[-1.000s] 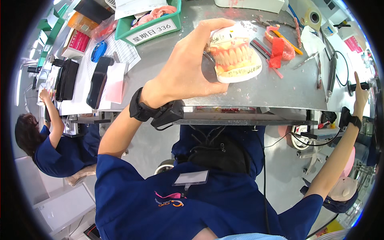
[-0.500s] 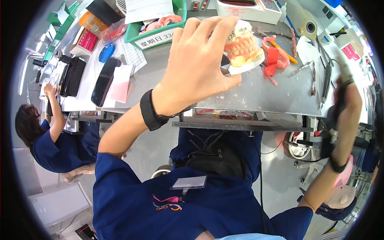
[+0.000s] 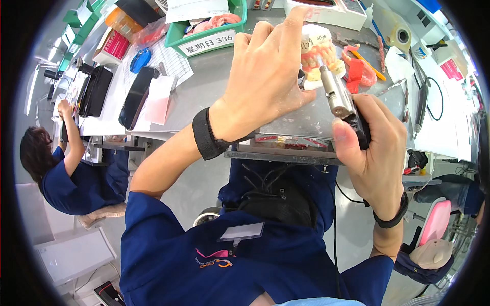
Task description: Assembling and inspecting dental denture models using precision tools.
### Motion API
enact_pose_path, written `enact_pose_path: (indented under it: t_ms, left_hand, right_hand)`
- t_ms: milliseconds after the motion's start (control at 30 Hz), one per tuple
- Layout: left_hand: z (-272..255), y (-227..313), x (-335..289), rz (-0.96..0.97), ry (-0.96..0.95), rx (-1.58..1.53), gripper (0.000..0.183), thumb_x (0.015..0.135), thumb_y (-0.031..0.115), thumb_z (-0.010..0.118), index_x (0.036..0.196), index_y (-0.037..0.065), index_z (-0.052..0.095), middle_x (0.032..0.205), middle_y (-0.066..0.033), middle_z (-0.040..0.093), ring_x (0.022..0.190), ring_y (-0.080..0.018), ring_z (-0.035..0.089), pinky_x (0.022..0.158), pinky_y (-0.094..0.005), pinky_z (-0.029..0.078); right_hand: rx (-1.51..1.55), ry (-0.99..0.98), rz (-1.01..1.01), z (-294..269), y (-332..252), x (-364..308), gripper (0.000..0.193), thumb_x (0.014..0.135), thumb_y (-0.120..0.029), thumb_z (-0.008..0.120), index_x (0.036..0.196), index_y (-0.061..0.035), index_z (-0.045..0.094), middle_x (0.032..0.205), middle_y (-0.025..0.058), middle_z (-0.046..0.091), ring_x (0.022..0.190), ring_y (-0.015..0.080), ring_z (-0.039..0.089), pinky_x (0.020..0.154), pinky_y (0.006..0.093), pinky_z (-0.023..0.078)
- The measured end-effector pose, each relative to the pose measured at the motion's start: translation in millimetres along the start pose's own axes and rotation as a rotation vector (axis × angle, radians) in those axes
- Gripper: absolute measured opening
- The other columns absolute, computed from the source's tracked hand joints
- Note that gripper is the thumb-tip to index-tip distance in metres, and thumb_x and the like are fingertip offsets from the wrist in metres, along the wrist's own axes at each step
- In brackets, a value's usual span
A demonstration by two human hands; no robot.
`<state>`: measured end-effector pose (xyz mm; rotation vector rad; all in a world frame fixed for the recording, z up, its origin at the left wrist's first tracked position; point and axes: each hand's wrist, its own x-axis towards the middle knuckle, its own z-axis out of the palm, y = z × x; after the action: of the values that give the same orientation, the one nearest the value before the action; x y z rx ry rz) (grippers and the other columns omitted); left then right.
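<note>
My left hand [image 3: 265, 81] grips a plaster dental model [image 3: 316, 40] over the bench; its fingers wrap the far left side and the thumb sits low. The model carries a row of teeth set in pinkish wax, with handwriting on its white top. In my right hand [image 3: 384, 145] is a small gas torch [image 3: 338, 97] with a silver nozzle and black body. Its tip points up at the front of the teeth, close to them; whether it touches I cannot tell. Red wax [image 3: 354, 76] and pink wax [image 3: 368, 77] lie just right of the model.
A green bin [image 3: 241, 23] holds pink scraps. A phone [image 3: 137, 99], papers and a blue lid [image 3: 140, 60] lie left. Right are an orange stick [image 3: 375, 69], a thin carver [image 3: 407, 109] and a corded handpiece [image 3: 421, 104]. An open drawer [image 3: 286, 157] juts below; another person [image 3: 71, 173] sits left.
My right hand has swung in from the far right with the torch, bringing its nozzle up to the teeth. My left hand and the model have shifted slightly right.
</note>
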<state>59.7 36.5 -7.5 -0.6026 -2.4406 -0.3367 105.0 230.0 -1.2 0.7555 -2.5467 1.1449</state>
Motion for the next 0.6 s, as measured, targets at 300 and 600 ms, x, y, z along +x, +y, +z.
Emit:
enact_pose_path:
  t_ms: [300, 600]
  left_hand:
    - [7.6, -7.2, -5.8, 0.002, 0.073, -0.074, 0.103, 0.060, 0.026, 0.085, 0.142, -0.005, 0.032, 0.114, -0.0144, 0.059, 0.098, -0.0275, 0.055, 0.080, -0.0398, 0.039]
    - [7.9, -9.8, -6.9, 0.059, 0.077, -0.096, 0.092, 0.058, 0.023, 0.086, 0.136, 0.001, 0.042, 0.112, -0.0123, 0.060, 0.102, -0.0274, 0.058, 0.083, -0.0394, 0.040]
  right_hand:
    - [0.001, 0.009, 0.051, -5.9, -6.6, -12.7, 0.068, 0.084, -0.062, 0.064, 0.091, 0.0054, 0.057, 0.075, 0.0110, 0.051, 0.064, 0.0225, 0.048, 0.059, 0.0320, 0.040]
    - [0.053, -0.008, 0.105, 1.5, -10.4, -13.0, 0.049, 0.083, -0.043, 0.066, 0.091, 0.0050, 0.058, 0.071, 0.0149, 0.048, 0.060, 0.0288, 0.046, 0.058, 0.0335, 0.040]
